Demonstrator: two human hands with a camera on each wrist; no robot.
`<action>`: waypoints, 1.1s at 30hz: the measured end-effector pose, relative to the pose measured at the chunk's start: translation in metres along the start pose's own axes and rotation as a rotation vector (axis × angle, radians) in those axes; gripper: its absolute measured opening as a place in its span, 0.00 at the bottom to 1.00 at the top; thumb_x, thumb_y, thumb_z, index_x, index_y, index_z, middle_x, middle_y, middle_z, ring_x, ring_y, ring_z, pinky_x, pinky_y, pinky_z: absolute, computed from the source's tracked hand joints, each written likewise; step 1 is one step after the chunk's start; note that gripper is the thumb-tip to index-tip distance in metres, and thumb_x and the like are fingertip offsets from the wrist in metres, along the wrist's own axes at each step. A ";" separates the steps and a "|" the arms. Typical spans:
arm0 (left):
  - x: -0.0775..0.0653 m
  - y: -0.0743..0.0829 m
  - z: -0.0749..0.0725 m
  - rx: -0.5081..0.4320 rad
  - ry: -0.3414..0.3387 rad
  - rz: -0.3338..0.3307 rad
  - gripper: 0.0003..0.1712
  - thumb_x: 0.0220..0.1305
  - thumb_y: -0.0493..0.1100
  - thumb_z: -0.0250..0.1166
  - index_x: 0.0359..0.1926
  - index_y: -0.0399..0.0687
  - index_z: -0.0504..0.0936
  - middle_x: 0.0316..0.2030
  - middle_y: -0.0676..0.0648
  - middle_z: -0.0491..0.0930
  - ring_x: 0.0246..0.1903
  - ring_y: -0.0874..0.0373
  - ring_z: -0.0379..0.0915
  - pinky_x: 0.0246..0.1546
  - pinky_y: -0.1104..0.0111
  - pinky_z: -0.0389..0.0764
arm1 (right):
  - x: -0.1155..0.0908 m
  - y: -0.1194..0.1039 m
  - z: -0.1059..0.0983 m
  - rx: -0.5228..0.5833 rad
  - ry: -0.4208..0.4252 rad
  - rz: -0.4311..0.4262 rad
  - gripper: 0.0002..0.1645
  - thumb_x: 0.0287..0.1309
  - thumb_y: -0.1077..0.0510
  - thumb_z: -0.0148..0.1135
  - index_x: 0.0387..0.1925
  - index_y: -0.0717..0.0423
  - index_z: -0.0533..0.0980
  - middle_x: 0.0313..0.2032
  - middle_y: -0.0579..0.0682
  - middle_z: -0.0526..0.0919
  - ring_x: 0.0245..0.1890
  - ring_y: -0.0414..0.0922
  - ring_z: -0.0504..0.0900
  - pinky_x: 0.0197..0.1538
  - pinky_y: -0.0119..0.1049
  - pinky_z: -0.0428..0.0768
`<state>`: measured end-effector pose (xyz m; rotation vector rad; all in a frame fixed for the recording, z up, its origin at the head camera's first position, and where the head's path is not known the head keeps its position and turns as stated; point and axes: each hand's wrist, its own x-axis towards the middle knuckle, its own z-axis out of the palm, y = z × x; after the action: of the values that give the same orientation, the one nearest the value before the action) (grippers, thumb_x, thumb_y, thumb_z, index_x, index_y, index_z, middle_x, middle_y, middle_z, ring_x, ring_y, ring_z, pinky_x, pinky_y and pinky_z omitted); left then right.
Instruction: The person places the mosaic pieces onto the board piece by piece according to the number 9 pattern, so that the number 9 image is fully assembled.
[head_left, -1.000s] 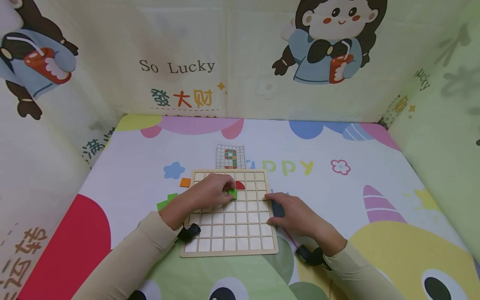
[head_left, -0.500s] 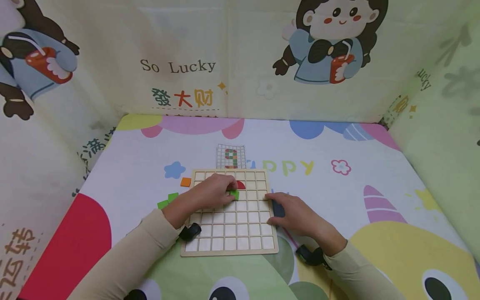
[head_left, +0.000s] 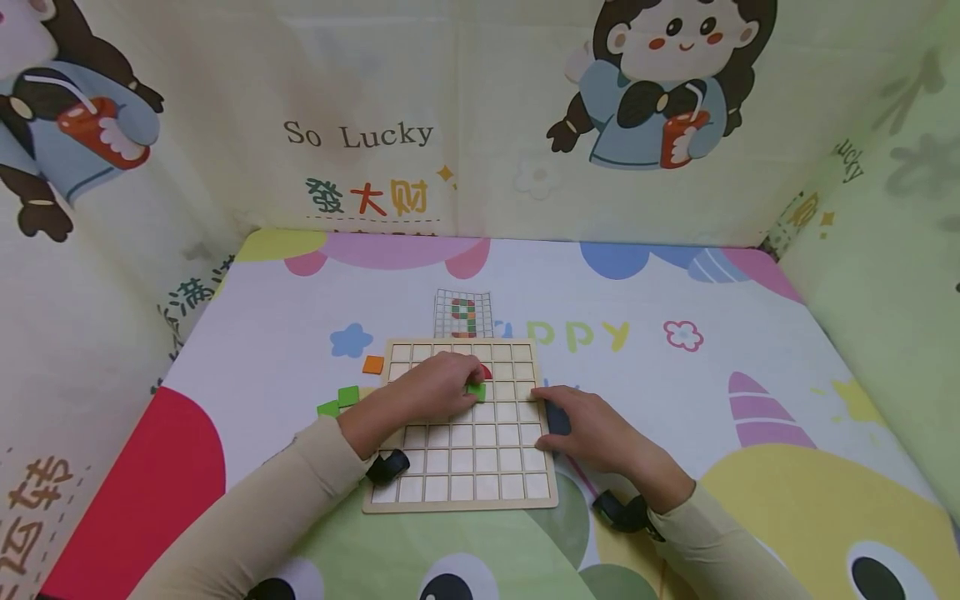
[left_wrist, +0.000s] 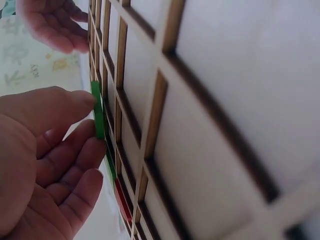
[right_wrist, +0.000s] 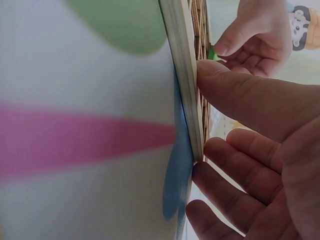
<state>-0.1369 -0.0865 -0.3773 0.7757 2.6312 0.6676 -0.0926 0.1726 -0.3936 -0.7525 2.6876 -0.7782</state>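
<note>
My left hand pinches a green square tile between thumb and fingers, over the upper middle of a wooden grid board. In the left wrist view the tile stands on edge, close against the grid. Farther along lie another green piece and a red piece in the cells. Most of the red piece is hidden by my hand in the head view. At the board's right edge rests my right hand, thumb and fingers spread and touching the rim.
Behind the board lies a gridded paper card with a coloured pattern. Left of the board are an orange tile and green tiles, partly beside my left forearm. Patterned sheets form walls around the tabletop.
My left hand has slid slightly to the right with the green tile, covering more of the red piece. My right hand stays at the board's edge.
</note>
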 end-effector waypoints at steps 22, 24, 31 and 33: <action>0.004 0.000 0.008 -0.107 0.093 -0.024 0.08 0.65 0.39 0.69 0.45 0.45 0.82 0.38 0.52 0.82 0.38 0.59 0.75 0.44 0.64 0.78 | 0.001 0.001 0.000 -0.007 0.002 -0.014 0.35 0.55 0.55 0.74 0.63 0.59 0.73 0.59 0.56 0.78 0.60 0.56 0.76 0.61 0.54 0.73; 0.005 0.000 0.009 -0.108 0.094 -0.027 0.09 0.65 0.39 0.69 0.45 0.45 0.82 0.38 0.52 0.82 0.38 0.59 0.75 0.43 0.64 0.78 | 0.001 0.001 0.000 -0.010 0.000 -0.008 0.35 0.55 0.55 0.75 0.63 0.59 0.73 0.59 0.56 0.78 0.60 0.56 0.76 0.61 0.54 0.73; 0.006 -0.001 0.010 -0.116 0.087 -0.034 0.09 0.64 0.39 0.69 0.44 0.46 0.82 0.38 0.53 0.82 0.38 0.60 0.75 0.44 0.64 0.78 | 0.001 0.001 0.000 -0.017 0.000 -0.005 0.35 0.55 0.55 0.74 0.63 0.59 0.73 0.59 0.56 0.78 0.60 0.56 0.75 0.61 0.54 0.72; 0.006 -0.001 0.010 -0.119 0.086 -0.034 0.09 0.64 0.39 0.70 0.44 0.47 0.82 0.37 0.53 0.81 0.38 0.60 0.75 0.44 0.64 0.78 | 0.001 0.001 0.000 -0.019 0.001 -0.009 0.35 0.55 0.55 0.74 0.63 0.59 0.73 0.59 0.56 0.78 0.60 0.56 0.76 0.61 0.54 0.73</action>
<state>-0.1378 -0.0805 -0.3876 0.6805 2.6465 0.8568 -0.0936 0.1730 -0.3941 -0.7699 2.6978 -0.7569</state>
